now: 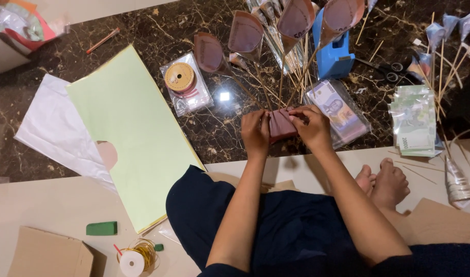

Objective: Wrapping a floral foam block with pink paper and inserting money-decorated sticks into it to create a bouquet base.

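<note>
My left hand (255, 132) and my right hand (312, 125) both grip a dark reddish banknote (282, 124), held between them and partly rolled or folded, low over the dark marble floor (204, 133). Just beyond the hands stand several thin wooden sticks (281, 82) topped with rolled cones of reddish banknotes (245, 33). A clear packet of purple banknotes (337, 110) lies right beside my right hand.
A large pale green paper sheet (132, 133) and white paper (55, 128) lie at left. A ribbon spool in a clear pack (185, 82), a blue tape dispenser (333, 54), scissors (394, 72), a green banknote stack (414, 120), a gold wire spool (135, 259), a green block (101, 229).
</note>
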